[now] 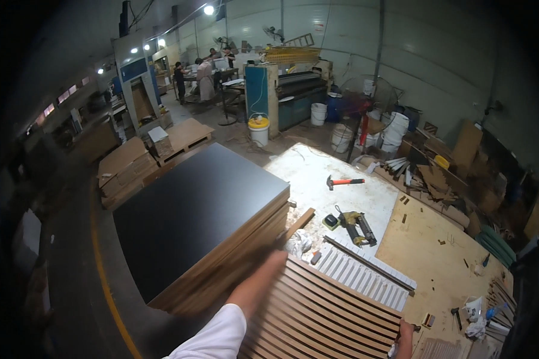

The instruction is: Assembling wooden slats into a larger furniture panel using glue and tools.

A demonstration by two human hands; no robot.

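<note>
Closest to the lens you've got a white sleeve [212,335] and, right alongside it, a slatted wood panel [323,305] with dark grooves between the strips, filling the space between the two hands. Left hand [275,259] is at the panel's far left corner, arm stretched forward and angled inward. It's blurry and the fingers are hidden, so honestly can't tell if it's clamped on or just steadying. Right hand [406,335] is at the opposite end, apparently curled around that edge; its arm mostly drops out of view at the bottom.

Looks to me like the panel-handling/positioning step. Next move, I'd say, calls for both ends kept level and a firm hold on that left corner so the thing doesn't twist.

Just left of the left hand sits a tall stack of dark-topped boards [212,194], so not much elbow room there. Past the grip, on the worktable [371,200], there's a nail gun [359,228], then a hammer [345,182] further out, neither one in hand.
</note>
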